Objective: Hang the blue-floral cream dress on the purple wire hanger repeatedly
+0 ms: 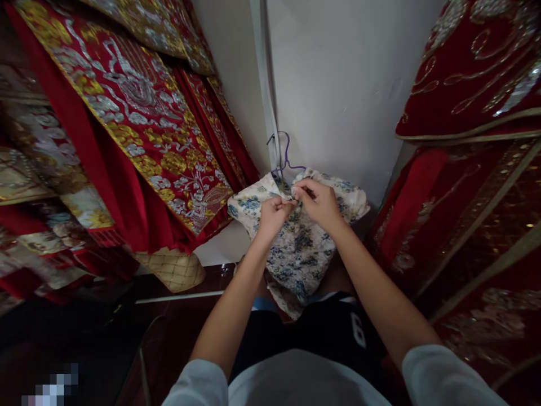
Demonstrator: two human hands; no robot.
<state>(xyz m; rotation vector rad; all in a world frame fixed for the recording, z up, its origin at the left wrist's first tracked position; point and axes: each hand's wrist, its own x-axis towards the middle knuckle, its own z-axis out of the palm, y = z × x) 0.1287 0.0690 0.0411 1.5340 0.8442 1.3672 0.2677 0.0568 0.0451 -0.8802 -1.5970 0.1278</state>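
A white garment with blue flowers (302,256) hangs on a purple hanger (287,152) in front of me, against the wall. My left hand (275,213) is closed in a pinch on the front of the garment, just below its neckline. Beside it, my right hand (316,202) pinches the cloth at the collar opening. The fingertips of both hands nearly meet at the upper front edge. Whether a button lies between them is too small to tell.
Red garments with gold and silver embroidery (147,113) hang at the left. More red, beaded garments (473,84) hang at the right. A grey strap (265,73) runs down the pale wall (338,73) to the hanger. A quilted cream piece (171,269) shows at lower left.
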